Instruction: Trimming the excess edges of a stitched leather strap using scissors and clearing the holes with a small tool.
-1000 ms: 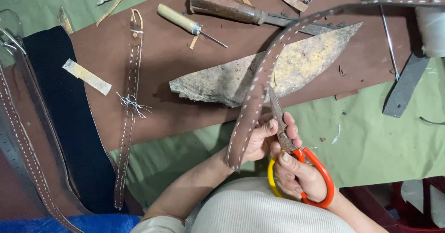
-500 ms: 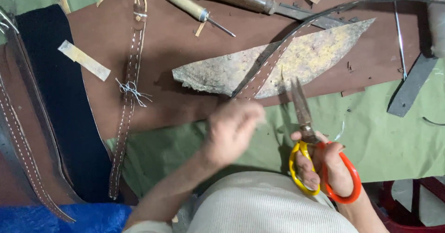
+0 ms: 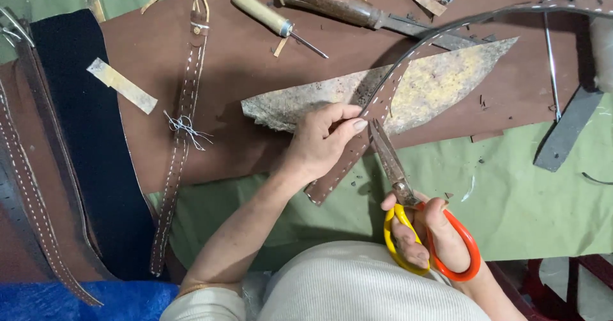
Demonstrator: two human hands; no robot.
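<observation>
The surface (image 3: 543, 212) is covered by a green cloth, over which a large brown leather sheet (image 3: 242, 91) is spread. A black fabric panel (image 3: 89, 142) is laid at the left, and a rough, pale triangular hide scrap (image 3: 440, 81) rests on the brown sheet. No containers are seen among these things.

A long brown leather strap with white stitching (image 3: 377, 107) is held above the scrap. Its long axis runs diagonally: the cut end points down and toward the person, while the rest arches up and away to the far right. A second stitched brown strap with a knot of white thread (image 3: 184, 123) lies lengthwise on the sheet, well apart.

The left hand (image 3: 319, 143) is reached forward from a bare forearm, and the strap is pinched between its thumb and fingers near the lower end. The right hand (image 3: 428, 231) is kept nearer the body; its fingers are threaded through the yellow and orange loops of a pair of rusty-bladed scissors (image 3: 399, 183). The blades are closed or nearly so, pointing away and slightly left, with the tip just beside the strap.

A wooden-handled awl (image 3: 271, 21) and a dark wooden-handled knife (image 3: 357, 11) lie at the far edge.
</observation>
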